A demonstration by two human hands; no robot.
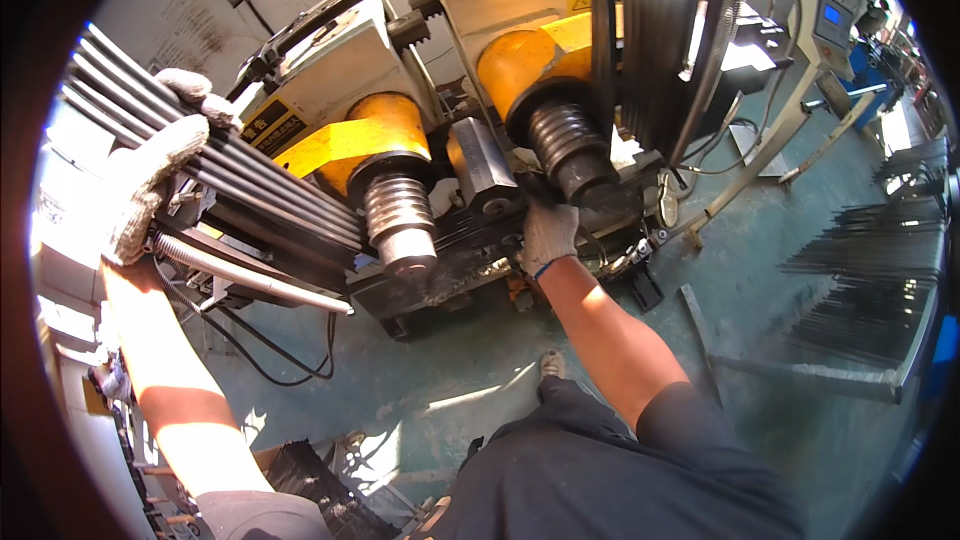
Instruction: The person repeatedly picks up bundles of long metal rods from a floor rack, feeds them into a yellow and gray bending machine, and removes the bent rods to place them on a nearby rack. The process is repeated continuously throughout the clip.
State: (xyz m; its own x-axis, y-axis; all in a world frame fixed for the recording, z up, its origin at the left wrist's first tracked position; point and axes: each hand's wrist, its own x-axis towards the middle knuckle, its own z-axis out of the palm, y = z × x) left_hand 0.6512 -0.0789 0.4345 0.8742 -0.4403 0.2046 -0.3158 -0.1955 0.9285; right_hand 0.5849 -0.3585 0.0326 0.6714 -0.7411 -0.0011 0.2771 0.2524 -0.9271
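My left hand [150, 175], in a pale knit work glove, is wrapped around a bundle of long dark metal rods [290, 197]. They slant from the upper left down to the machine's left ribbed roller [398, 208]. My right hand [550, 233], also gloved, reaches in at the machine's front between that roller and the right ribbed roller [570, 140]. Its fingers are lost in shadow beside a dark angular block [482, 168], so their grip cannot be made out.
Yellow roller housings [385, 130] sit behind the rollers. A corrugated hose [240, 268] runs below the rods. Many dark rods [860, 260] lie on a rack [850, 380] at right. A control box [830, 25] with a blue screen stands at upper right. Dark pieces [320, 485] lie at lower left.
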